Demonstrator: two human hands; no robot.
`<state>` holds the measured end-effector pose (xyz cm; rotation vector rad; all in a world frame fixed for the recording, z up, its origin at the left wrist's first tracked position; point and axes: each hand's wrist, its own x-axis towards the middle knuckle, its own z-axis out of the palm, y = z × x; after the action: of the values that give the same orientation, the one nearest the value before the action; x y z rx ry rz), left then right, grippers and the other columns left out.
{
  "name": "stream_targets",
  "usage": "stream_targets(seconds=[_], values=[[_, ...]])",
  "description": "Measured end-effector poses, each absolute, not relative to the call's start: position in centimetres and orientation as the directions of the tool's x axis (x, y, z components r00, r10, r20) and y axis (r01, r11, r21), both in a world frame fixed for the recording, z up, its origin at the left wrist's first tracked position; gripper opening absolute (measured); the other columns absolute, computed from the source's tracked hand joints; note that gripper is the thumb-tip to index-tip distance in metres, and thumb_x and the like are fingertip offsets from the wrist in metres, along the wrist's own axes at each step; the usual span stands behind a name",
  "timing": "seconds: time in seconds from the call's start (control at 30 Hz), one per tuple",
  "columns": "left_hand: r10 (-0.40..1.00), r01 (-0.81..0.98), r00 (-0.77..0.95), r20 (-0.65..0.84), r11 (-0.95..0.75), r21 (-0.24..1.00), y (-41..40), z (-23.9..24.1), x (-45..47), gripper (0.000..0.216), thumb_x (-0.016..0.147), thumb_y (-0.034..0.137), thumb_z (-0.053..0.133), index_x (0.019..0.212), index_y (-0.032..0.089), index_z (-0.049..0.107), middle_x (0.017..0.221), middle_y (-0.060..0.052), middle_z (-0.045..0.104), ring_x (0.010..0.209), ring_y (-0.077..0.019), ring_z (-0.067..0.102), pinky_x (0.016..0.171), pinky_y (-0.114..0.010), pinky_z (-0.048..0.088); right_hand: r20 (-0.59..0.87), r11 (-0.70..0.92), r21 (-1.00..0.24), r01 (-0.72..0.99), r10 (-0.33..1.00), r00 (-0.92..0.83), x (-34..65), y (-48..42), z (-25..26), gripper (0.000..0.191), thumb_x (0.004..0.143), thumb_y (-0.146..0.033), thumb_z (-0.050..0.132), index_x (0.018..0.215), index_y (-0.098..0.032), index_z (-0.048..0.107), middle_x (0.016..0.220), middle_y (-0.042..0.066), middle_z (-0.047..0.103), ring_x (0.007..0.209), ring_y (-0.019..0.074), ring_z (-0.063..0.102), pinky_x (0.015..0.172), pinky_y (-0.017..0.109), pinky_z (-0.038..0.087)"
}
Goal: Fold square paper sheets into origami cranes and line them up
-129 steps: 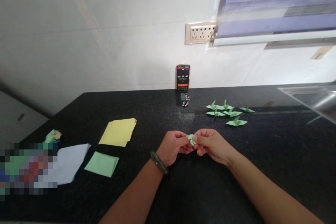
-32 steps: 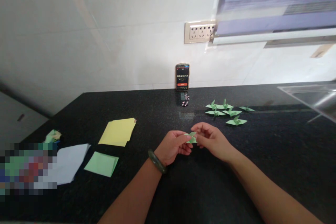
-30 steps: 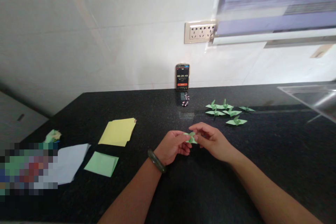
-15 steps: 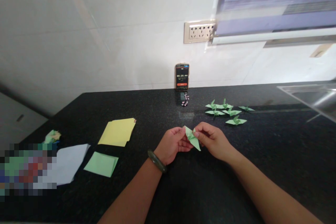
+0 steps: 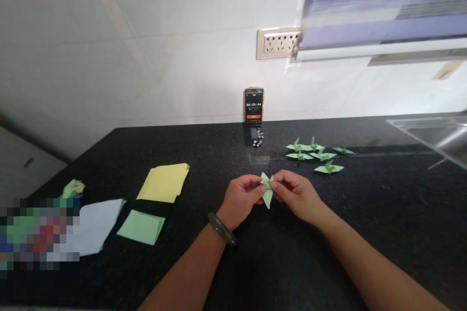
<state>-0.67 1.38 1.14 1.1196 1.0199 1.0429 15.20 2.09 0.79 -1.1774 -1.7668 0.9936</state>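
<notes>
A light green paper crane (image 5: 267,198) is held between both hands above the dark counter, its two wings pointing up and down in the view. My left hand (image 5: 241,200), with a dark bangle at the wrist, pinches its body from the left. From the other side, the thumb and forefinger of my right hand (image 5: 294,193) pinch a narrow point of the crane. Fingertips hide part of its middle. Several finished-looking green paper cranes (image 5: 329,168) stand in a loose group on the counter to the right.
Yellow paper sheets (image 5: 163,183), folded green paper (image 5: 142,227) and white paper (image 5: 100,226) lie on the left. A phone (image 5: 254,106) showing a timer leans on the wall, a beaded strap (image 5: 259,138) before it. A metal sink (image 5: 438,133) edges the far right.
The crane has turned so its wings run more upright. My left hand has shifted slightly right, its thumb now on the crane's body. My right hand keeps its pinch.
</notes>
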Motion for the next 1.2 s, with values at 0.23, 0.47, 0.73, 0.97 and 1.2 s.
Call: stream_targets(seconds=[0.23,0.47,0.73,0.97,1.2], values=[[0.983,-0.186,0.172,-0.060,0.093,0.978,1.40,1.07,-0.63,0.014,0.065,0.023,0.068,0.075,0.013,0.064,0.065,0.000,0.064,0.057,-0.0085,0.056,0.055,-0.021,0.047,0.199,0.286,-0.894,0.344,0.943,-0.267,15.27,2.03,0.85,0.015,0.081,-0.030,0.051,0.074,-0.018,0.055,0.058,-0.002,0.050,0.052,0.0101,0.048,0.050,0.022,0.039],[0.982,-0.217,0.176,-0.074,0.113,0.970,1.48,1.05,-0.65,0.014,0.067,0.022,0.067,0.076,0.012,0.061,0.066,0.000,0.063,0.059,-0.0087,0.057,0.058,-0.021,0.047,0.181,0.268,-0.896,0.355,0.949,-0.259,15.35,2.08,1.00,0.015,0.081,-0.030,0.050,0.074,-0.018,0.053,0.058,-0.002,0.052,0.051,0.0109,0.050,0.050,0.023,0.040],[0.980,-0.206,0.184,-0.079,0.117,0.971,1.48,1.06,-0.83,0.015,0.068,0.023,0.065,0.075,0.012,0.058,0.065,0.000,0.062,0.058,-0.0088,0.055,0.058,-0.022,0.045,0.199,0.285,-0.890,0.357,0.946,-0.257,15.37,2.17,0.90,0.013,0.081,-0.029,0.050,0.074,-0.018,0.052,0.058,-0.002,0.052,0.051,0.0108,0.050,0.050,0.023,0.040],[0.982,-0.153,0.189,-0.024,0.054,0.987,1.35,1.20,-0.71,0.012,0.067,0.021,0.065,0.073,0.013,0.057,0.063,0.003,0.057,0.057,-0.0075,0.050,0.056,-0.020,0.039,0.297,0.395,-0.855,0.337,0.904,-0.306,15.33,2.18,1.02,0.010,0.077,-0.022,0.051,0.068,-0.017,0.053,0.067,0.000,0.052,0.057,0.0104,0.049,0.053,0.023,0.040],[0.974,-0.110,0.226,0.001,0.025,0.994,1.32,1.03,-0.63,0.010,0.070,0.020,0.062,0.075,0.014,0.055,0.060,0.004,0.053,0.054,-0.0069,0.046,0.053,-0.020,0.036,0.112,0.157,-0.949,0.274,0.978,-0.173,14.71,2.13,0.71,0.018,0.073,-0.028,0.054,0.060,-0.017,0.049,0.058,-0.001,0.051,0.048,0.0091,0.048,0.046,0.023,0.042]])
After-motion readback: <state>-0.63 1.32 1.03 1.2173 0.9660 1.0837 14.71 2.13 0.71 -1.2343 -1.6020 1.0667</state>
